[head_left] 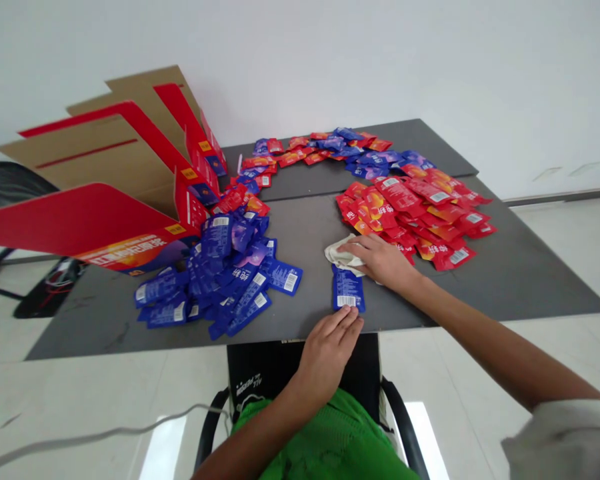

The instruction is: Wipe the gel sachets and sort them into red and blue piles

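A single blue pouch (pixel 347 288) lies flat near the front edge of the table, its barcode toward me. My left hand (pixel 330 343) has its fingers stretched out, tips resting on the pouch's near end. At the far end, my right hand (pixel 380 261) grips a crumpled white cloth (pixel 341 253), which covers the top of the pouch. To the left is a loose heap of blue pouches (pixel 225 267). Beyond my right hand spreads a pile of red pouches (pixel 420 210).
Open red cardboard boxes (pixel 130 223) stand along the left, flaps up. A row of mixed red and blue pouches (pixel 305 150) curves across the back of the grey table (pixel 300 220). A black chair (pixel 253 370) is below me, and a grey cable (pixel 105 437) crosses at lower left.
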Demonstrator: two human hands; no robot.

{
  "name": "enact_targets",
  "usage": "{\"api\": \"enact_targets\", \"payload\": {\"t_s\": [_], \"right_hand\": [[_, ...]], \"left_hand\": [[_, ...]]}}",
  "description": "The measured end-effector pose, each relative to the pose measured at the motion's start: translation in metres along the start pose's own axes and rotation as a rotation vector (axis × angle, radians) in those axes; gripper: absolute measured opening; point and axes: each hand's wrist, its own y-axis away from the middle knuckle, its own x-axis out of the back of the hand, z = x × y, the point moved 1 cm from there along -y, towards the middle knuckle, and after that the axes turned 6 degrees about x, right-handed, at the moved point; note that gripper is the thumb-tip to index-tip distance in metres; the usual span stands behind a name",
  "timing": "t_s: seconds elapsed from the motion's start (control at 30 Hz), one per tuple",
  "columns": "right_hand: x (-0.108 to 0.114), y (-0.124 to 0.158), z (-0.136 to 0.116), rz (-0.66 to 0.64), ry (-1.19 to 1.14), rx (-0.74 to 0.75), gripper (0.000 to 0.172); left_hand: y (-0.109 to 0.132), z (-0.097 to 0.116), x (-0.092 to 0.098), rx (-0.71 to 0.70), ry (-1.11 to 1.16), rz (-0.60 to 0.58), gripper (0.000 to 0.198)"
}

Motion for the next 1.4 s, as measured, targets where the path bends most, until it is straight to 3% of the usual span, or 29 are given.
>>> {"api": "enact_targets", "payload": {"t_s": [0.1, 0.23, 0.4, 0.5, 0.6, 0.7, 0.77, 0.9, 1.0, 1.1, 1.2, 1.4], "right_hand": [[0.013, -0.016, 0.005, 0.024, 0.094, -0.036, 0.044], [0.038, 0.000, -0.024, 0.170, 0.057, -0.031, 0.048], [0.030, 0.043, -0.062, -0.016, -0.077, 0.152, 0.044], [0.011, 0.039, -0.053, -0.036, -0.084, 0.106, 0.045], [0.000, 0.008, -0.026, -0.011, -0.023, 0.032, 0.046], [0.002, -0.021, -0.006, -0.007, 0.063, -0.035, 0.044], [0.010, -0.026, -0.004, 0.051, 0.103, -0.061, 0.044], [0.030, 0.011, -0.026, 0.345, 0.079, -0.108, 0.046], [0.038, 0.054, -0.047, 0.522, 0.023, -0.190, 0.043], [0.035, 0.091, -0.061, 0.590, -0.014, -0.324, 0.036], [0.023, 0.112, -0.067, 0.615, -0.073, -0.483, 0.035], [0.004, 0.120, -0.069, 0.649, -0.216, -0.721, 0.049]], "left_hand": [[-0.003, 0.001, 0.001, 0.017, 0.022, 0.021, 0.031], [-0.006, 0.001, 0.000, 0.046, 0.039, 0.003, 0.028], [-0.010, 0.001, 0.005, 0.070, 0.078, -0.023, 0.025], [-0.012, 0.001, 0.005, 0.062, 0.093, -0.008, 0.023], [-0.012, 0.002, 0.003, 0.048, 0.080, -0.004, 0.023], [-0.014, 0.004, 0.004, 0.047, 0.065, -0.037, 0.022], [-0.020, 0.004, 0.010, 0.046, 0.079, -0.072, 0.016], [-0.050, 0.000, 0.033, 0.127, 0.137, -0.134, 0.016], [-0.079, -0.008, 0.042, 0.260, 0.097, -0.088, 0.023], [-0.100, -0.013, 0.037, 0.412, -0.023, -0.066, 0.038], [-0.112, -0.015, 0.027, 0.528, -0.092, -0.139, 0.061], [-0.126, -0.015, 0.028, 0.598, -0.033, -0.314, 0.069]]}}
